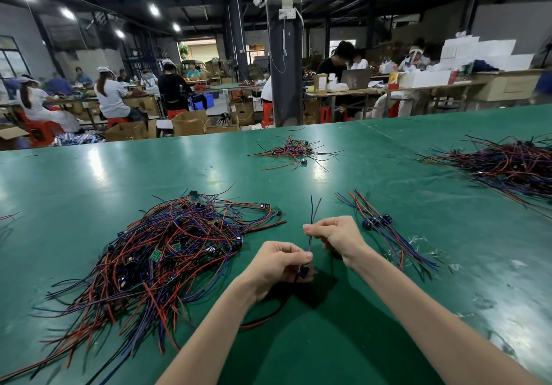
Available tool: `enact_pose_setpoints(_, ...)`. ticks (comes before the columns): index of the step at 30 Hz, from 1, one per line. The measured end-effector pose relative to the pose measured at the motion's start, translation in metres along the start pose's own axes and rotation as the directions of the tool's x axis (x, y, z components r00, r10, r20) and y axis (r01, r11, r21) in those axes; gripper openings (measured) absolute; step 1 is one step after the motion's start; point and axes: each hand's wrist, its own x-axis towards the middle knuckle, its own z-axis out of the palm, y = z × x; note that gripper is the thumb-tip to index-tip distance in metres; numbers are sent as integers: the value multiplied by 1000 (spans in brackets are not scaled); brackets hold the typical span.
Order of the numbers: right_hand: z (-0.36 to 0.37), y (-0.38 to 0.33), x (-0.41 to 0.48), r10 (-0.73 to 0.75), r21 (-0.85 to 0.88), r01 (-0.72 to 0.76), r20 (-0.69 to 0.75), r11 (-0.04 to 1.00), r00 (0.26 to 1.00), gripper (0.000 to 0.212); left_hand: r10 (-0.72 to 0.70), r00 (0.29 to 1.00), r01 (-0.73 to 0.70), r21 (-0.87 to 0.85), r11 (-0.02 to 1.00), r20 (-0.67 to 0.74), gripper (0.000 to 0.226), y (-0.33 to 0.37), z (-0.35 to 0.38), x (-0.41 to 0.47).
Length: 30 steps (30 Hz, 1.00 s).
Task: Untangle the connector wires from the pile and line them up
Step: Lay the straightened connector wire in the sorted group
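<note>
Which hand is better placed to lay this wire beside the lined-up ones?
Right. The right hand pinches the wire just beside the row; the left hand sits nearer the pile.

We make out only part of the dark connector (304,271) just under the fingertips of the left hand (276,260); curled fingers cover the rest. Its wires (311,214) vanish inside the pinch of the right hand (336,234). Well right of the fingers, the far pile (507,165) is cut by the frame edge.
</note>
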Motion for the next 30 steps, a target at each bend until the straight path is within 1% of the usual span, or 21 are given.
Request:
enact_pose_setpoints(4, -12, 3, 11, -137, -99, 122, -168, 988, 976, 24, 19, 999, -18, -14, 1000, 39, 16, -1, 6, 0)
enact_pose_setpoints(7, -19, 4, 15, -161, -116, 137, -225, 984, 961, 26, 27, 998, -29, 27, 999, 51, 19, -3, 8, -1)
enact_pose_setpoints(9, -19, 3, 13, -142, -80, 128, -212, 989, 967, 24, 60, 998, -64, 124, 990, 33, 21, -2, 6, -1)
enact_pose_setpoints(12, -15, -5, 9, -84, 63, 97, -193, 993, 978, 22, 82, 996, -76, 214, 974, -19, 22, -2, -1, 0)
enact_pose_setpoints(16, -14, -20, 2, 54, 335, 0, -153, 942, 987, 19, 104, 990, -77, 263, 962, -90, 21, -3, -7, 3)
enact_pose_setpoints(19, -12, -29, -4, 111, 455, -72, -61, 887, 992, 18, 98, 988, -69, 231, 970, -118, 17, -2, -10, 5)
enact_pose_setpoints(22, -9, -34, -7, 135, 512, -137, 42, 848, 990, 20, 102, 985, -75, 185, 980, -137, 17, 0, -15, 5)
enact_pose_setpoints(25, -10, -32, -6, 171, 568, -185, 79, 802, 982, 22, 95, 987, -74, 158, 985, -131, 17, -1, -17, 5)
enact_pose_setpoints(27, -12, -29, -2, 180, 580, -176, 50, 796, 982, 23, 81, 990, -63, 152, 986, -112, 16, -2, -17, 6)
enact_pose_setpoints(30, -15, -23, 3, 160, 499, -94, -92, 861, 983, 22, 30, 998, -24, 107, 994, -50, 19, -1, -18, 6)
